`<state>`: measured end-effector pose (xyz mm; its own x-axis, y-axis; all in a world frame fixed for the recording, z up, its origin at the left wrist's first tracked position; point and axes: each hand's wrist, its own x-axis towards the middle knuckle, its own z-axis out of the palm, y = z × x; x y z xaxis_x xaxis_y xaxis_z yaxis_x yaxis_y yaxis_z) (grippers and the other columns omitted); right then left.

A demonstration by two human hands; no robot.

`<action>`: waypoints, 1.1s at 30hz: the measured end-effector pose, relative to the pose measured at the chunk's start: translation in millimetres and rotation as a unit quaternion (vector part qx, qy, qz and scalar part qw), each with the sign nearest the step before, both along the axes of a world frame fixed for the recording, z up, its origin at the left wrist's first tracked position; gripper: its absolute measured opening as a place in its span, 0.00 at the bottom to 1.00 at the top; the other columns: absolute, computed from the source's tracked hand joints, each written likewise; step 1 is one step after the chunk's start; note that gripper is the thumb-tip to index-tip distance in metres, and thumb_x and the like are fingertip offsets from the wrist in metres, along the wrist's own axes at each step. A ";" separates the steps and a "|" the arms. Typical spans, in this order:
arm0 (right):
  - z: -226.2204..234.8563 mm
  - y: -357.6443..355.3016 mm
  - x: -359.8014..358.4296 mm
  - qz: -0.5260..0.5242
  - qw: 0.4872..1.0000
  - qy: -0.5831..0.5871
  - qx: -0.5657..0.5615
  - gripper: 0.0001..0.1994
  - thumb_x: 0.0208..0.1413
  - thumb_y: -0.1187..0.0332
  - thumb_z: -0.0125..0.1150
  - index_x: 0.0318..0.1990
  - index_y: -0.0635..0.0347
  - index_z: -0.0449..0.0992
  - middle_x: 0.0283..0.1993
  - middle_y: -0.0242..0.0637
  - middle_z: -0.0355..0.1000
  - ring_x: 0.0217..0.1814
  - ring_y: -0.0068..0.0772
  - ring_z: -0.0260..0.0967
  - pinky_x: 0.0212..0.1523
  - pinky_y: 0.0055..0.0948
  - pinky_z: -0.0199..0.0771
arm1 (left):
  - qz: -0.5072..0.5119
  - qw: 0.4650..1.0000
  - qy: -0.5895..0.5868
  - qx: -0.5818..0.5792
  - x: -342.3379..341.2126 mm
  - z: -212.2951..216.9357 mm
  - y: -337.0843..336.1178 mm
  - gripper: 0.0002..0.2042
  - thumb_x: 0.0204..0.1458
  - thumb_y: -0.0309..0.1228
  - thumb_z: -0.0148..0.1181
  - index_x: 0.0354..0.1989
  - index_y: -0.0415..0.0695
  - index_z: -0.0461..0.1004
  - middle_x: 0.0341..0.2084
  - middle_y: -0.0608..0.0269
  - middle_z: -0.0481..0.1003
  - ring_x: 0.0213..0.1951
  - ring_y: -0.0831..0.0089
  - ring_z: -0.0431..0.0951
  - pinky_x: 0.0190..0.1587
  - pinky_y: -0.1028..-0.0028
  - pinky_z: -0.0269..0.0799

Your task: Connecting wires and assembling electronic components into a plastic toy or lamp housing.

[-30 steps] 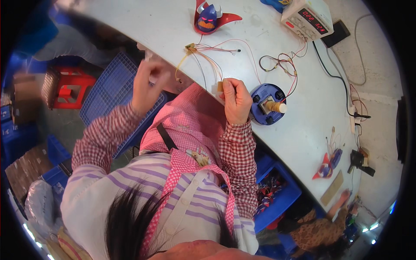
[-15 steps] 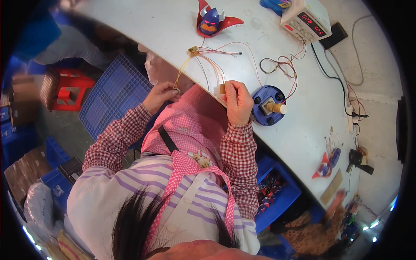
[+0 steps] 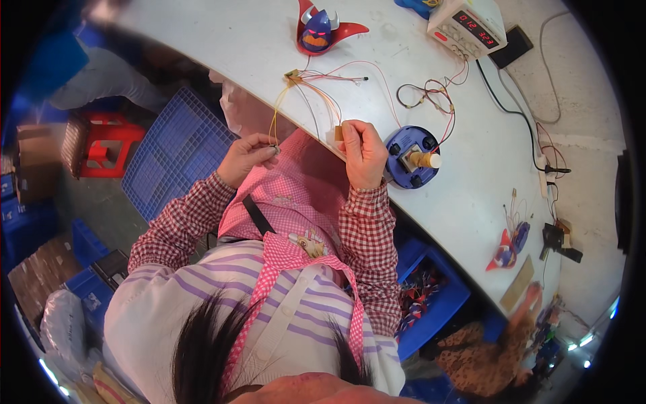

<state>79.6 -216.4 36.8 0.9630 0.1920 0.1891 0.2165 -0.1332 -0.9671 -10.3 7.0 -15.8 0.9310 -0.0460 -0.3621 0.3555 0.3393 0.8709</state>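
Note:
My left hand (image 3: 249, 159) is closed in a pinch just off the table's near edge, gripping a small round dark part (image 3: 274, 149) at the end of yellow wires. Those wires run up to a small circuit board (image 3: 292, 76) lying on the table. Between thumb and fingers, my right hand (image 3: 365, 155) pinches a small tan board (image 3: 338, 133) at the table edge, joined by orange wires to the circuit board. A blue round base (image 3: 412, 157) with a cream cylinder stands beside my right hand. Behind the circuit board sits a purple toy head (image 3: 318, 30) with red wings and lit eyes.
A white power supply (image 3: 467, 28) stands at the back of the white table (image 3: 464, 209), cables trailing from it. Another toy head with wires (image 3: 505, 252) lies to the right. Below the table is a blue bin (image 3: 437, 313); a co-worker's arm (image 3: 528, 313) reaches in nearby.
The whole view has shifted slightly, so the table things appear farther left. My left hand has turned a little, showing more of the small part. The power supply's display reads differently.

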 end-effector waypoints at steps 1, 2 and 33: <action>-0.4 0.0 0.2 0.000 1.000 -0.001 0.000 0.06 0.57 0.72 0.54 0.36 0.66 0.72 0.26 0.30 0.69 0.22 0.17 0.62 0.24 0.13 0.64 | 0.001 1.000 0.000 -0.001 -0.5 1.9 -1.5 0.11 0.52 0.24 0.55 0.45 0.37 0.70 0.32 0.60 0.74 0.31 0.77 0.74 0.36 0.82 0.72; -1.0 0.1 0.5 0.001 1.000 -0.001 -0.001 0.06 0.57 0.72 0.54 0.36 0.66 0.73 0.26 0.30 0.69 0.22 0.17 0.62 0.24 0.13 0.63 | 0.001 1.000 0.000 -0.001 -0.9 4.4 -3.5 0.11 0.52 0.24 0.55 0.45 0.37 0.70 0.32 0.60 0.74 0.31 0.77 0.73 0.36 0.82 0.72; 12.8 -14.2 -0.9 0.068 0.986 -0.123 -0.088 0.06 0.50 0.76 0.57 0.35 0.63 0.70 0.32 0.37 0.65 0.25 0.29 0.62 0.26 0.22 0.64 | -0.041 0.999 0.020 -0.018 61.9 59.6 -72.0 0.09 0.52 0.33 0.58 0.30 0.39 0.73 0.17 0.66 0.70 0.13 0.83 0.67 0.13 0.89 0.60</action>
<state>78.7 -230.6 49.6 0.8550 0.3676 0.3659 0.4694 -0.2481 -0.8474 51.7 -65.0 43.9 0.9084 -0.1352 -0.3956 0.4176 0.3392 0.8430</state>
